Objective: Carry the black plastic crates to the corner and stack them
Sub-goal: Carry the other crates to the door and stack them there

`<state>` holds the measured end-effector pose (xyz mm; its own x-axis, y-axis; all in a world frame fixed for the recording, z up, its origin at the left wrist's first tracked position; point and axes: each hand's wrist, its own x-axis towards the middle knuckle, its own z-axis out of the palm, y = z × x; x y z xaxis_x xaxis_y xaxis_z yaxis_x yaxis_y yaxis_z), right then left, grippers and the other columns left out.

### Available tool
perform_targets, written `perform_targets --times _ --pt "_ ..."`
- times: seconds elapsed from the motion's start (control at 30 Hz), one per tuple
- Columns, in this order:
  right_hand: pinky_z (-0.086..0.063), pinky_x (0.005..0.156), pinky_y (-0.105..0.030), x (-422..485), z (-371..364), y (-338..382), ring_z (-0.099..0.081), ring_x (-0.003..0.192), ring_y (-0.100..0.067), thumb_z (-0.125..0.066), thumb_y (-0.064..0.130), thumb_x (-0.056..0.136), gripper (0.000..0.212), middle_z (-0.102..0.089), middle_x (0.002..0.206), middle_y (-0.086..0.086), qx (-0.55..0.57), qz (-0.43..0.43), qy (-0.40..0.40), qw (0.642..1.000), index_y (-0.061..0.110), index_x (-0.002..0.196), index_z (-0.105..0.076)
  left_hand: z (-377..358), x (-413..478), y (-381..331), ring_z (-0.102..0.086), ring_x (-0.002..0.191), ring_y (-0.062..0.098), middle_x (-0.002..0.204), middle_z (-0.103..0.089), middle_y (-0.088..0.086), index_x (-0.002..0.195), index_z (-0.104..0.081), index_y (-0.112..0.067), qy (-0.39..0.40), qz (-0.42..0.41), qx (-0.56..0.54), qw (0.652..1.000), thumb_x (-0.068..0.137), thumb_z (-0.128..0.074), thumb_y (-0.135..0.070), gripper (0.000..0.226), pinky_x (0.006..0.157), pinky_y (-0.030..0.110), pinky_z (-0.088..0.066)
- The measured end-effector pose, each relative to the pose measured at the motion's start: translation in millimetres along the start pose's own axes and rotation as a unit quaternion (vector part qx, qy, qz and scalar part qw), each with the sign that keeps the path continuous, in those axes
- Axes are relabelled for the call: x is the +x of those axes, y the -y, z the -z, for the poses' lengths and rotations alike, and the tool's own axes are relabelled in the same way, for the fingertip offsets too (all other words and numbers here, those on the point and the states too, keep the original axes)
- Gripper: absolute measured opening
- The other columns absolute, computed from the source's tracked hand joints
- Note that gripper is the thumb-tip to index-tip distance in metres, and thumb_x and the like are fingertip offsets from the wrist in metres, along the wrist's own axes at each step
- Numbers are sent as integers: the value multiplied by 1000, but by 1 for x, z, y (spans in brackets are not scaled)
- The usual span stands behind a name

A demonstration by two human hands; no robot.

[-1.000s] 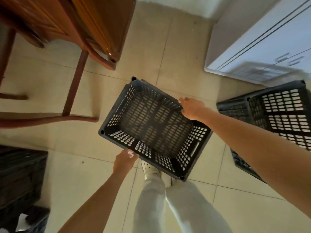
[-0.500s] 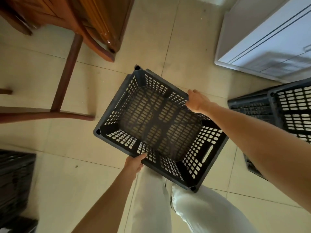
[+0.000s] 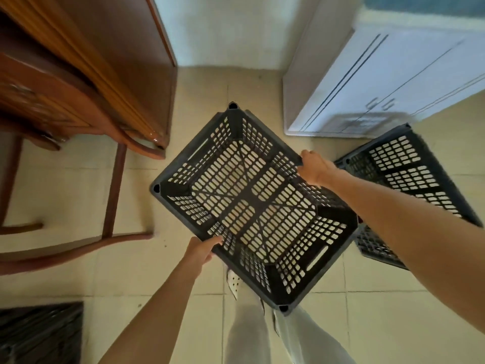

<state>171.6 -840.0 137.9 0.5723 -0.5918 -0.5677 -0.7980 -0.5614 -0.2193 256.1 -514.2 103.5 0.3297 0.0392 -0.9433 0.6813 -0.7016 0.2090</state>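
Gripping opposite long rims of the black crate (image 3: 256, 206), the left hand (image 3: 202, 249) and right hand (image 3: 316, 168) each have a closed grip on it, holding it above the tiled floor (image 3: 204, 82), beside a second crate (image 3: 409, 177) on the right.

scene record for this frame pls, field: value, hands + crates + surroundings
carried crate: black, empty, held above the tile floor
left hand: grips near rim
right hand: grips far rim
other crates: on floor, right
wooden furniture: left
white cabinet: upper right
dark object: lower left, blurred
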Motion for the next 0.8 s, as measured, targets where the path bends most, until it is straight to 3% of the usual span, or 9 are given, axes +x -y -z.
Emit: perform_targets --times 0.13,0.27,0.37,0.47,0.6,0.8 --pt "-44 63 -31 -45 56 -25 -58 79 -20 -53 20 92 19 -60 94 -5 47 -52 -18 997 11 109 -52 6 -55 -46 -66 94 23 95 -62 9 104 -53 -7 4 -49 69 996 84 -74 -30 37 88 32 -55" --pt "-35 53 -24 -96 99 -62 -49 70 -17 -52 21 93 26 -57 93 -8 85 -102 -39 990 7 116 -51 5 -115 -89 -65 86 23 98 -65 12 96 -53 -8 8 -120 124 985 87 -73 -25 28 74 28 -55" --pt "-47 76 -33 -136 117 -92 -57 99 -29 -50 22 95 37 -58 123 -18 109 -146 -53 982 3 126 -47 -5 -157 -119 -66 99 29 108 -64 14 109 -54 -4 3 -190 186 964 88 -71 -23 33 88 37 -54" --pt "-46 91 -40 -181 126 -124 -54 115 -36 -47 26 95 44 -54 130 -21 137 -188 -56 971 1 131 -42 -24 -201 -145 -63 105 32 108 -63 12 111 -54 -7 -4 -256 264 930 89 -69 -26 33 97 47 -52" --pt "-48 94 -41 -242 129 -168 -56 113 -35 -48 27 95 43 -56 127 -20 188 -224 -66 954 2 129 -47 -61 -252 -162 -63 103 31 107 -65 12 107 -55 -9 7 -322 338 884 90 -65 -31 30 96 49 -52" --pt "-46 79 -34 -340 114 -242 -57 105 -33 -46 30 97 43 -57 124 -21 240 -277 -49 929 -1 126 -48 -140 -310 -153 -65 101 31 100 -68 13 93 -61 -10 48 -388 437 810 92 -63 -26 16 97 48 -50"
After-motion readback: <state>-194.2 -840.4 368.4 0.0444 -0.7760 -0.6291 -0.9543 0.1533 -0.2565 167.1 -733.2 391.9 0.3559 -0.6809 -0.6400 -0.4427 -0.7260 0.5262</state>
